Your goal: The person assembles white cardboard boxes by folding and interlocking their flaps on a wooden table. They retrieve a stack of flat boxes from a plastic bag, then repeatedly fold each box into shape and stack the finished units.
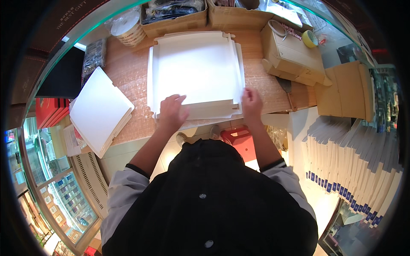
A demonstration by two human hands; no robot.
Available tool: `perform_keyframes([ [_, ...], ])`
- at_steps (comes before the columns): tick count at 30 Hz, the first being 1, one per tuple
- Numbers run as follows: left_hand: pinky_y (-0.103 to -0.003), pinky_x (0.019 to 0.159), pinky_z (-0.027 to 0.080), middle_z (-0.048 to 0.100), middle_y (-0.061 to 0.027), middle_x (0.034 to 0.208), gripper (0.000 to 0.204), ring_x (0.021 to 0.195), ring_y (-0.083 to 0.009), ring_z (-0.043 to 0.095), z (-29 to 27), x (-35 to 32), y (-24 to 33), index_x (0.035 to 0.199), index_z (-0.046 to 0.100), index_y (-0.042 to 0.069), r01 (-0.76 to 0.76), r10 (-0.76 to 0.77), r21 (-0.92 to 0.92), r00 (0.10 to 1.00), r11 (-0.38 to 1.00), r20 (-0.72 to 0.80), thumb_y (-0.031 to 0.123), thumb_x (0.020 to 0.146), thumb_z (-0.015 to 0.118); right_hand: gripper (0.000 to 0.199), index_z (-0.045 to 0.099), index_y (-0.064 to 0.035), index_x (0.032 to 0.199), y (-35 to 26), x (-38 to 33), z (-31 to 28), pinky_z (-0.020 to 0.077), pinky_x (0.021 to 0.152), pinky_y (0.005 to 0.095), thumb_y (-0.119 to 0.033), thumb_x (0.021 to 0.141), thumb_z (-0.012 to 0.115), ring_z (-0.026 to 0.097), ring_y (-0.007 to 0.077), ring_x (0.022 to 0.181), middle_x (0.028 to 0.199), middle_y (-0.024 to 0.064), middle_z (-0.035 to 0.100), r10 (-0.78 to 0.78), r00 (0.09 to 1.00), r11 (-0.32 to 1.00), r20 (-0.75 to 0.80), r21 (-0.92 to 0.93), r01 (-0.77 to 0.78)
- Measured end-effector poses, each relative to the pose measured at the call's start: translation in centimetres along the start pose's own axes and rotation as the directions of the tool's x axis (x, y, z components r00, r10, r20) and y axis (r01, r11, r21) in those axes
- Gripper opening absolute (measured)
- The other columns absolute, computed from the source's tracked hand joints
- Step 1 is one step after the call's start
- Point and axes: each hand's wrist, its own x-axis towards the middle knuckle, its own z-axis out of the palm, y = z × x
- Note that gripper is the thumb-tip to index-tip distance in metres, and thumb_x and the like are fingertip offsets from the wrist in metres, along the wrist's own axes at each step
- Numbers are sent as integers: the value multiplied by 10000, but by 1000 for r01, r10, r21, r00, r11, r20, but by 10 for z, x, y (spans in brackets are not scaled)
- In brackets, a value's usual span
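White flat cardboard blanks (196,70) with folded edge flaps lie in a stack on the wooden table before me. Over the near left corner of the stack is my left hand (172,113), its fingers loosely bent and apart, with nothing seen in them. My right hand (252,103) is beside the near right edge, fingers curled in and slightly blurred. Whether it pinches the cardboard's edge is hidden. Along the near side runs a narrow greyish flap (209,109).
Another stack of white blanks (101,109) overhangs the table's left edge. Tape rolls (128,27) and open cartons (175,23) stand at the back. A closed brown box (294,53) is at right, above many upright white boards (350,158). A red stool (239,141) is under the table.
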Motion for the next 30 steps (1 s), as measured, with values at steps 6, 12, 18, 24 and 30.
perform_keyframes([
  [6,-446,968,393,656,-71,1070,298,1033,-263,592,24,4,-4,1017,624,76,-103,67,72,915,992,398,153,753,738,281,600,-36,1156,44,-19,-28,499,747,289,-14,879,563,598,143,821,964,55,628,159,903,966,399,127,-226],
  [12,-416,856,455,687,-61,954,209,898,-272,632,-39,14,19,980,635,90,-187,187,-24,956,982,225,127,791,716,241,547,-25,1181,-15,-24,-43,506,825,287,10,947,497,615,159,943,1002,52,630,-62,875,749,481,602,-277],
  [18,-392,808,465,687,-65,888,178,857,-271,633,-54,6,26,956,638,89,-67,64,5,972,998,227,126,798,710,155,553,-10,1110,-37,-19,-54,536,825,325,-41,974,485,661,194,891,929,89,658,58,722,724,689,469,-506],
  [24,-400,769,460,659,-74,803,134,817,-279,626,-59,2,34,902,628,83,-129,110,55,958,990,266,101,781,682,141,575,-13,1027,-53,-18,-59,524,747,372,-100,928,526,656,301,803,873,171,659,-30,717,1000,697,19,23],
  [30,-405,820,434,650,-76,835,152,859,-275,618,-53,0,48,893,610,76,-60,27,90,944,994,328,69,750,661,117,575,-22,948,-54,-27,-53,484,714,440,-77,849,545,595,400,807,835,194,619,-183,671,880,719,-185,438],
])
